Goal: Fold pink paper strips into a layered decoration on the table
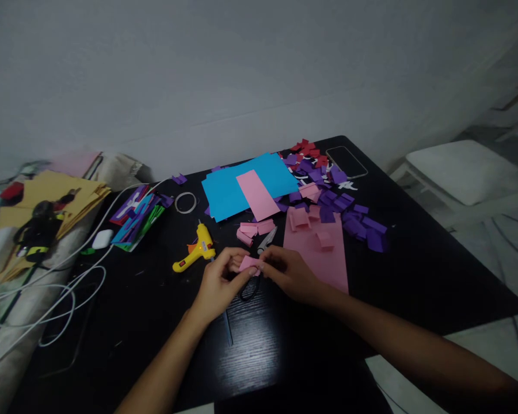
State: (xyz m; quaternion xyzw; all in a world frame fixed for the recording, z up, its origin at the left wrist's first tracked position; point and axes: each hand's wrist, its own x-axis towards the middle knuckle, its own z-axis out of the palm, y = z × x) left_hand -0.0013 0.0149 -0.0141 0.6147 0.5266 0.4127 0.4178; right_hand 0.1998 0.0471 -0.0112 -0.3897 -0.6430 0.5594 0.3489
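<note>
- The person's grip is closed on one thing: left hand and right hand pinch a small pink piece between thumbs and fingers, near the front of the worktop.
- Blue sheets lie stacked beyond the hands, with a pink strip across them.
- A pink sheet lies flat, partly behind the right hand and forearm.
- The yellow glue gun rests on its side, just left of the left hand.
- Scissors lie beneath the hands, blades pointing away.
- Bent pink pieces sit just beyond the hands; purple pieces are scattered to the right.
- The step in hand looks like folding or shaping the small pink piece, since its neighbours are bent similarly.
- The next move seems to call for steady left fingers while the right thumb and finger press the edge evenly.
</note>
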